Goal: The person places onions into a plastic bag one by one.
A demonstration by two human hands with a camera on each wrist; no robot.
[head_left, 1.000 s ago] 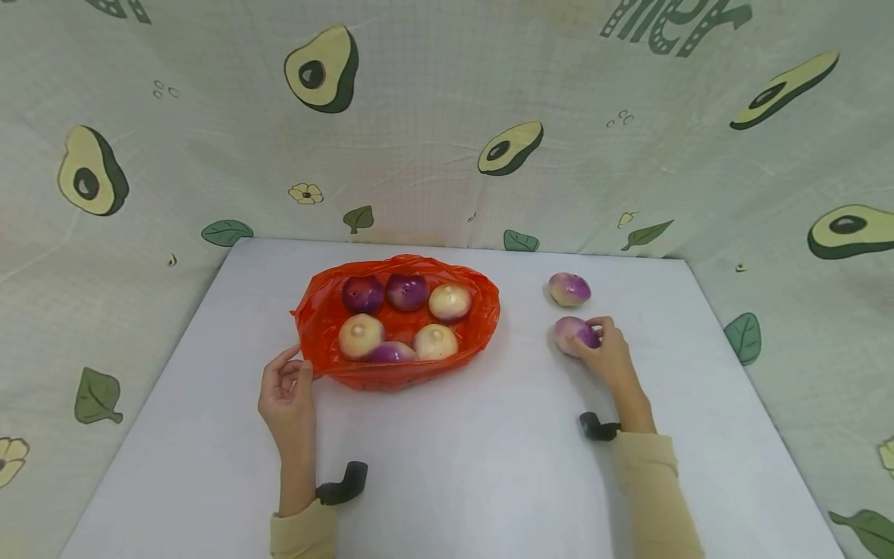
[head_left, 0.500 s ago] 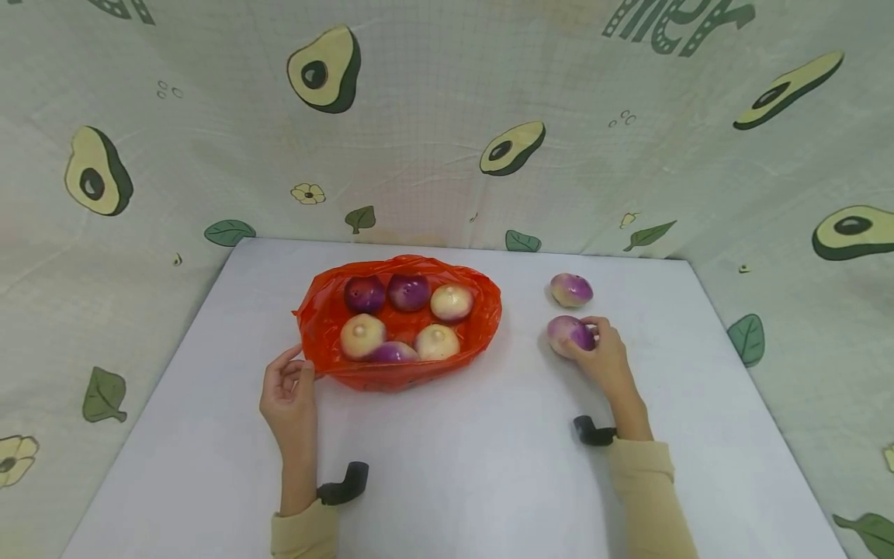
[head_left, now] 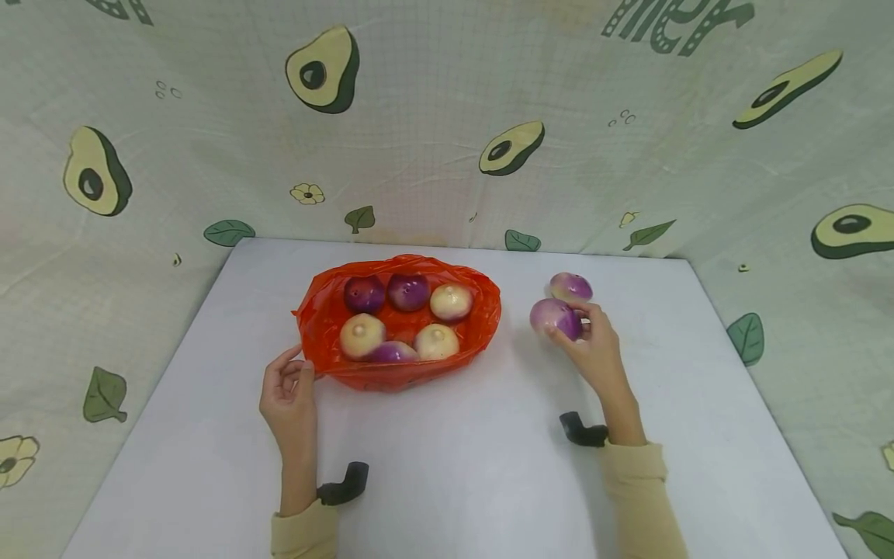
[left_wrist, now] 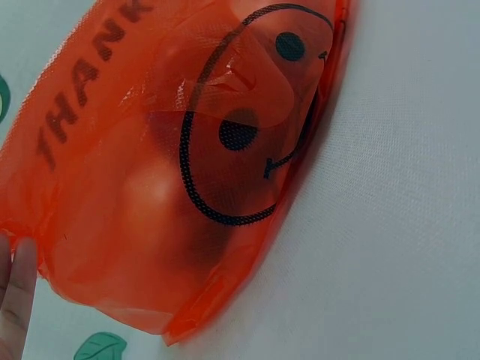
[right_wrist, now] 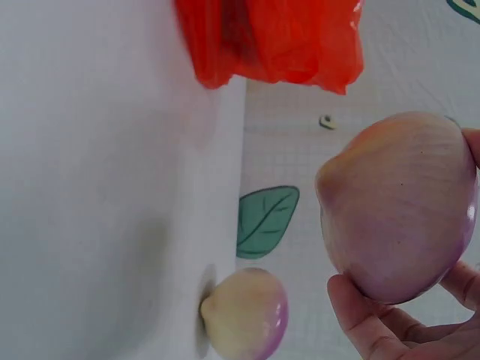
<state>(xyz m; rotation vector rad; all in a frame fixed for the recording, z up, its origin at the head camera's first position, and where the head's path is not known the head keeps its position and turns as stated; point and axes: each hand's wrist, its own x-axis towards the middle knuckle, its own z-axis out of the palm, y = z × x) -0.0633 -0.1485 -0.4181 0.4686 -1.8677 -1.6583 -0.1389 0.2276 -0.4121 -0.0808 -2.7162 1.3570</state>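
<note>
A red plastic bag (head_left: 391, 379) lies with its mouth spread wide, several purple-and-cream onions (head_left: 362, 335) inside it. At the bag's left edge my left hand (head_left: 288, 388) pinches the plastic between thumb and fingers. In the left wrist view, fingertips (left_wrist: 22, 270) meet the bag's side (left_wrist: 150, 195), which bears a printed smiling face. My right hand (head_left: 597, 349) grips another onion (head_left: 548, 317), raised over the table to the right of the bag. The right wrist view shows this held onion (right_wrist: 397, 210) up close, with thumb and fingers around it.
One loose onion (head_left: 570, 287) sits on the white table (head_left: 454, 466) just behind the held one. Behind the table hangs a pale cloth (head_left: 419, 116) printed with avocados and leaves. A black wrist mount (head_left: 583, 431) sticks out from the right wrist, another mount (head_left: 345, 483) from the left.
The right hand has lifted its onion off the table and carried it a little left and away from me, towards the bag. The left hand keeps its place at the bag's edge.
</note>
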